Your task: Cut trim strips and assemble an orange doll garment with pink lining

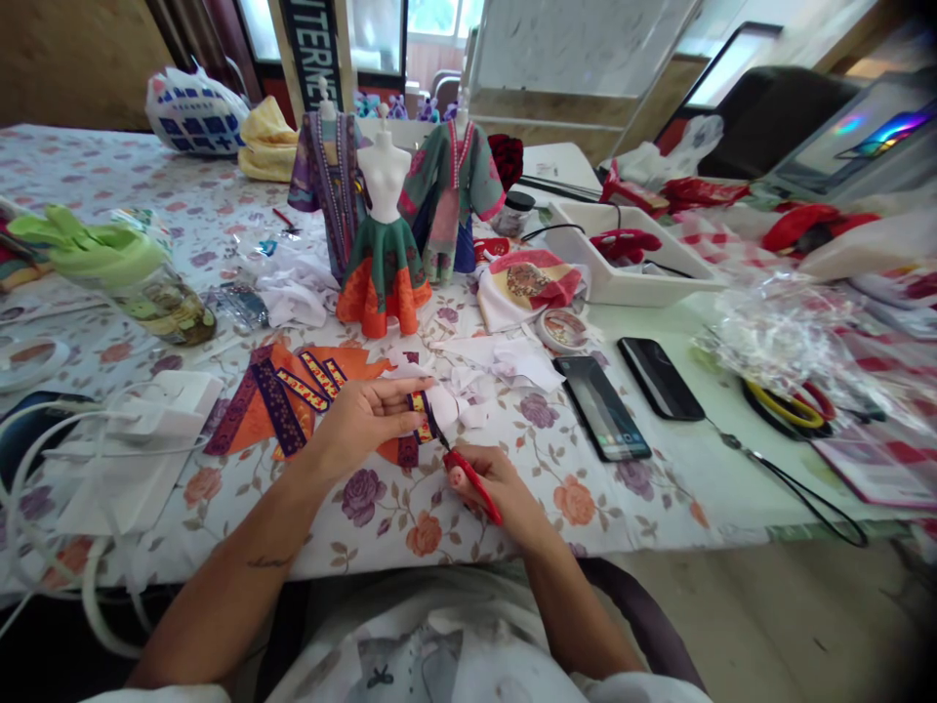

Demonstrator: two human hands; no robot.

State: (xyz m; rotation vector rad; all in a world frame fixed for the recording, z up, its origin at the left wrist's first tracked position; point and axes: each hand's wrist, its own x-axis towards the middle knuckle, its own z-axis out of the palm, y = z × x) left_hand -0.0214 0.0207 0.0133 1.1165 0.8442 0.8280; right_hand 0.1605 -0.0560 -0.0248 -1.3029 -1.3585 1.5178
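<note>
— What is at risk at the lower middle of the head view?
— A slip of the small red-handled scissors (472,485) is judged the main danger. Their dark blade tip (442,441) is directed up at the orange cloth (322,386) with its purple and yellow woven trim (279,415), just beside the fingertips (417,388) of the left hand (366,420), so a nick could be caused if the blades are pushed too far.
— And the cloth itself?
— It is laid on the floral tablecloth (630,508), below the doll dress forms (385,176) at upper middle. It could be dragged out of line if the pressure on it is eased, and the white fabric scraps (468,391) at the fingertips could be caught between the blades.
— How are the hands posed?
— The left hand is held open and flat, its fingers extended to the right across the cloth, with the forearm brought in from the lower left. The right hand (494,488) is closed around the scissors, with its forearm raised from the lower middle of the frame, and is kept just right of the left hand
</note>
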